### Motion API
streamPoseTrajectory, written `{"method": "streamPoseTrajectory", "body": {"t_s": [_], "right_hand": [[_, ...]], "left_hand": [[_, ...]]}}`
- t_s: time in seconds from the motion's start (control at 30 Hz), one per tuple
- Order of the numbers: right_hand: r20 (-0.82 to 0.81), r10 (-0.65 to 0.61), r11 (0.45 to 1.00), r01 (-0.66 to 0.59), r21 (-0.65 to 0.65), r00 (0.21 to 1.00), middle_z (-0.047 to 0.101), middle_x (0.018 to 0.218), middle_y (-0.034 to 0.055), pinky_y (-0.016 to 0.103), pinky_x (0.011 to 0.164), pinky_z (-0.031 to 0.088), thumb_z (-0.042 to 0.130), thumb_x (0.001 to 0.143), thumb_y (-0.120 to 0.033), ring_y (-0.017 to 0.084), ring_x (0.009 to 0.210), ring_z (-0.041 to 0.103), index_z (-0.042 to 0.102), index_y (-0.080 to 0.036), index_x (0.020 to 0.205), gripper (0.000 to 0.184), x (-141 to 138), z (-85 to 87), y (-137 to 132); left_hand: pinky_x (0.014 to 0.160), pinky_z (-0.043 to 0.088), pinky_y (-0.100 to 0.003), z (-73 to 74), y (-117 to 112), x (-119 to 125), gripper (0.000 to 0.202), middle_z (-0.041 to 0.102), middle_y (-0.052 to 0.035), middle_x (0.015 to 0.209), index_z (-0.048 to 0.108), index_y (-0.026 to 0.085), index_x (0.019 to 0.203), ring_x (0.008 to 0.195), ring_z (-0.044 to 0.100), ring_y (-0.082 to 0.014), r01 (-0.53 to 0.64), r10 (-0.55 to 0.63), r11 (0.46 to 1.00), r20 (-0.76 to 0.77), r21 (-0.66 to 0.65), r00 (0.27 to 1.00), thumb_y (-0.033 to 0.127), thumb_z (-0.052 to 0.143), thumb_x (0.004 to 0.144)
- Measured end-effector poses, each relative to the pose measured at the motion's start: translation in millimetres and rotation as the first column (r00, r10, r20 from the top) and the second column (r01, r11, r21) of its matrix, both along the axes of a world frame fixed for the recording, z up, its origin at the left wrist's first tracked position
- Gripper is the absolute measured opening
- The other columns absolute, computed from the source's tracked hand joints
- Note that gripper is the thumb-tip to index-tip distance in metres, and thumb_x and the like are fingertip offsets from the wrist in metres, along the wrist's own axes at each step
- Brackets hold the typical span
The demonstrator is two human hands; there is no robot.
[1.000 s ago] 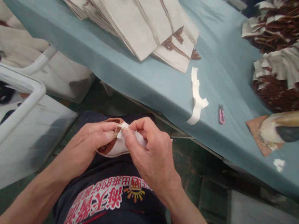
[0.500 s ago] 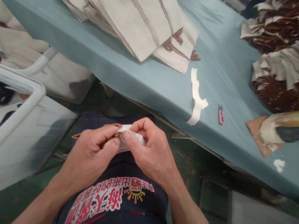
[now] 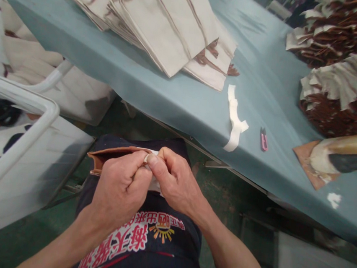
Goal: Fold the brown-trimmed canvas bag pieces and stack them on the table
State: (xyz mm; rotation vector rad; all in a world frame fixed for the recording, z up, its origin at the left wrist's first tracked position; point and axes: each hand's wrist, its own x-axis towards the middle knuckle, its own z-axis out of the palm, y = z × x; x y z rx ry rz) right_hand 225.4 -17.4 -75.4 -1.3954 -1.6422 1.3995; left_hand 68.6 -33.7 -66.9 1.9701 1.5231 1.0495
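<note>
Over my lap, my left hand (image 3: pixel 125 179) is closed on a brown and white strip piece (image 3: pixel 100 157), which looks like leather or fabric with a white backing. Its brown, folded end sticks out to the left behind my knuckles. My right hand (image 3: pixel 177 176) pinches the same piece at its white part, thumb and fingertips meeting those of my left hand. The spot between the fingertips is mostly hidden. Beneath lies my dark apron (image 3: pixel 136 243) with red and white lettering and a yellow sun.
On the blue-covered table (image 3: pixel 199 115) lie stacked cream panels (image 3: pixel 166 27), white tape strips (image 3: pixel 234 122), pink thread snips (image 3: pixel 264 139) and a glue container (image 3: pixel 324 158) with a black handle. Brown and white bundles (image 3: pixel 343 91) sit at right. A white bin (image 3: pixel 59 160) stands left.
My hands have shifted slightly, and the left hand has turned. More of the brown end now shows to the left, and less of the white part is visible.
</note>
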Motion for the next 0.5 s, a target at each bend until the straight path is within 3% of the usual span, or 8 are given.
{"method": "streamPoseTrajectory", "body": {"t_s": [0.13, 0.37, 0.5], "right_hand": [[0.016, -0.012, 0.999, 0.011, 0.046, 1.000, 0.043, 0.064, -0.0042, 0.033, 0.063, 0.024, 0.046, 0.106, -0.058, 0.014, 0.063, 0.041, 0.038, -0.025, 0.069, 0.050, -4, 0.6, -3], [0.160, -0.028, 0.995, 0.012, 0.101, 0.987, 0.039, 0.062, -0.0015, 0.036, 0.064, 0.019, 0.037, 0.111, -0.061, 0.015, 0.061, 0.033, 0.035, -0.025, 0.064, 0.060, 1, 7.5, 1], [-0.055, -0.011, 0.999, 0.013, 0.031, 0.998, 0.047, 0.069, -0.0013, 0.033, 0.062, 0.028, 0.037, 0.113, -0.064, 0.016, 0.064, 0.040, 0.044, -0.025, 0.070, 0.059, 13, 8.1, -1]], "left_hand": [[0.049, 0.036, -0.025, 5.5, -2, 6, 0.029, 0.055, 0.0063, 0.056, 0.051, 0.023, 0.064, 0.049, 0.049, -0.0102, 0.081, -0.072, 0.995, 0.133, -0.064, 0.988, 0.012, 0.041, 0.089], [0.054, 0.041, -0.027, -4.4, -1, 6, 0.031, 0.054, 0.0041, 0.058, 0.050, 0.023, 0.060, 0.053, 0.052, -0.0127, 0.146, -0.115, 0.977, 0.198, -0.154, 0.973, 0.017, 0.042, 0.090], [0.058, 0.046, -0.025, 4.8, 10, -4, 0.030, 0.063, 0.0036, 0.065, 0.059, 0.022, 0.067, 0.059, 0.059, -0.0130, 0.318, -0.255, 0.924, 0.274, -0.214, 0.927, 0.018, 0.042, 0.092]]}}
